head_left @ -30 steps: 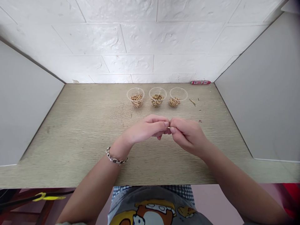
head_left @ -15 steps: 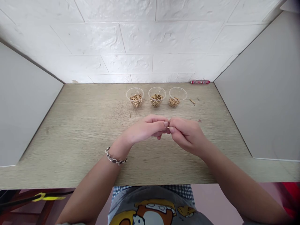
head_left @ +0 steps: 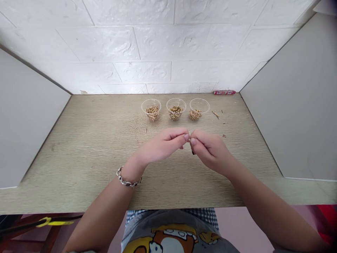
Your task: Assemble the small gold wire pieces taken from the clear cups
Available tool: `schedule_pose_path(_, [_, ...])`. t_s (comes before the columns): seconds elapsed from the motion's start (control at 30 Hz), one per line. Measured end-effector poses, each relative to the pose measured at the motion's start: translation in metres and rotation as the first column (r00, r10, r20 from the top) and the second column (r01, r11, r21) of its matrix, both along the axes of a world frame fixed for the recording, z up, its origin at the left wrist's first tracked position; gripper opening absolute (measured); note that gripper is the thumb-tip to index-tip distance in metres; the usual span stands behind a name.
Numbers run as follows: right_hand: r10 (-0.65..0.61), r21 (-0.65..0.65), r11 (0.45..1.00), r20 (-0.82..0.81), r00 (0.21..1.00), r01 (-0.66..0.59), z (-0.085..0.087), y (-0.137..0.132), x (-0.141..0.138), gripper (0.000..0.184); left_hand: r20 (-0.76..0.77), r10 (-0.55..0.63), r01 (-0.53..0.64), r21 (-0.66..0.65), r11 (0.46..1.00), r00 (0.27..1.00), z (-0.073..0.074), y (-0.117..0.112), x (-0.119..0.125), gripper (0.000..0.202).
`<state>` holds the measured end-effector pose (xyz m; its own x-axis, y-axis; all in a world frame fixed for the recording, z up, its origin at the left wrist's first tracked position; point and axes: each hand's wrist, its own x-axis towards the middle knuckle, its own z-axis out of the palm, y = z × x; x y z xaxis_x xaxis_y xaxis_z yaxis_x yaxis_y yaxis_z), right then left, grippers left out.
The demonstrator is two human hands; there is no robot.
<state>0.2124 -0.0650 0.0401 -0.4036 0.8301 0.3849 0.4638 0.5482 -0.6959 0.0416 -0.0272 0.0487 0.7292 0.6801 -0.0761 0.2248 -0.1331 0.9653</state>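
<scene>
Over the table, my left hand (head_left: 171, 142) and my right hand (head_left: 207, 146) meet fingertip to fingertip, both closed in a pinch. Between them shows a tiny bit of a slim gold-coloured metal pin (head_left: 189, 140); most of it is hidden by the fingers. Beyond the hands stand three clear plastic cups in a row: a left cup (head_left: 151, 101), a middle cup (head_left: 176, 101) and a right cup (head_left: 199, 100). Each holds many small gold-coloured metal pieces. The right cup's pieces look slightly more coppery.
A single loose pin (head_left: 145, 130) lies left of the hands. Several longer pins (head_left: 215, 114) and dark bits lie right of the cups. A red tube-like pen (head_left: 224, 92) rests against the white brick wall (head_left: 155, 42). Grey panels (head_left: 297, 105) border the table (head_left: 86, 140) on both sides.
Both hands have risen slightly, away from me. The fingertips have shifted around the pin, and less of it shows. My right hand's lower fingers have curled under, a dark nail now visible.
</scene>
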Motion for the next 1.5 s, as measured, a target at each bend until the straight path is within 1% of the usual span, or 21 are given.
schedule_pose_path(0.07, [-0.014,-0.087,0.996,-0.033,0.999,0.012,-0.002,0.000,0.000,0.023,-0.028,0.020,-0.019,0.035,0.999,0.999,0.000,-0.001,0.000,0.029])
schedule_pose_path(0.13, [-0.029,-0.187,0.982,-0.096,0.995,0.010,-0.004,0.000,-0.001,0.025,-0.023,0.025,-0.024,0.047,0.999,0.999,0.000,-0.002,0.001,0.029])
schedule_pose_path(0.2, [-0.046,-0.296,0.955,-0.188,0.981,-0.012,-0.007,-0.001,-0.002,0.025,-0.020,0.030,-0.029,0.065,0.997,0.999,0.000,-0.002,0.001,0.027])
schedule_pose_path(0.27, [-0.079,-0.388,0.921,-0.287,0.955,-0.040,-0.010,-0.002,-0.004,0.026,-0.030,0.047,-0.044,0.110,0.993,0.998,0.001,-0.003,0.002,0.027])
schedule_pose_path(0.4, [-0.127,-0.489,0.863,-0.445,0.886,-0.122,-0.013,-0.001,-0.009,0.025,-0.052,0.088,-0.073,0.247,0.966,0.995,0.004,-0.003,0.004,0.028])
schedule_pose_path(0.47, [-0.138,-0.534,0.826,-0.504,0.853,-0.182,-0.013,0.001,-0.010,0.026,-0.068,0.101,-0.076,0.300,0.951,0.993,0.005,-0.003,0.005,0.028])
schedule_pose_path(0.6, [-0.190,-0.624,0.724,-0.591,0.784,-0.294,-0.014,0.003,-0.011,0.026,-0.110,0.122,-0.072,0.375,0.924,0.986,0.006,-0.004,0.007,0.027])
schedule_pose_path(0.73, [-0.279,-0.686,0.626,-0.641,0.715,-0.371,-0.011,0.003,-0.013,0.023,-0.138,0.137,-0.063,0.444,0.894,0.981,0.006,-0.004,0.008,0.027])
schedule_pose_path(0.9, [-0.389,-0.750,0.513,-0.637,0.665,-0.418,-0.008,0.004,-0.014,0.026,-0.188,0.175,-0.042,0.557,0.829,0.966,0.004,-0.003,0.009,0.025])
schedule_pose_path(1.0, [-0.432,-0.766,0.438,-0.639,0.637,-0.471,-0.009,0.005,-0.013,0.029,-0.206,0.181,-0.021,0.604,0.797,0.962,0.001,-0.003,0.010,0.025])
schedule_pose_path(1.13, [-0.465,-0.768,0.343,-0.639,0.612,-0.541,-0.010,0.006,-0.011,0.030,-0.234,0.194,0.006,0.654,0.757,0.953,0.000,-0.002,0.011,0.025])
schedule_pose_path(1.27, [-0.511,-0.787,0.257,-0.604,0.612,-0.561,-0.008,0.008,-0.010,0.029,-0.271,0.220,0.042,0.714,0.699,0.937,-0.001,-0.003,0.011,0.024])
schedule_pose_path(1.37, [-0.521,-0.794,0.222,-0.588,0.619,-0.567,-0.007,0.008,-0.010,0.026,-0.287,0.233,0.061,0.741,0.669,0.929,-0.001,-0.005,0.012,0.024])
schedule_pose_path(1.43, [-0.515,-0.791,0.220,-0.591,0.621,-0.570,-0.007,0.009,-0.010,0.025,-0.283,0.236,0.057,0.744,0.666,0.929,-0.002,-0.004,0.011,0.024])
schedule_pose_path(1.5, [-0.500,-0.789,0.234,-0.599,0.625,-0.569,-0.007,0.008,-0.010,0.024,-0.272,0.230,0.047,0.734,0.677,0.935,-0.003,-0.003,0.011,0.024])
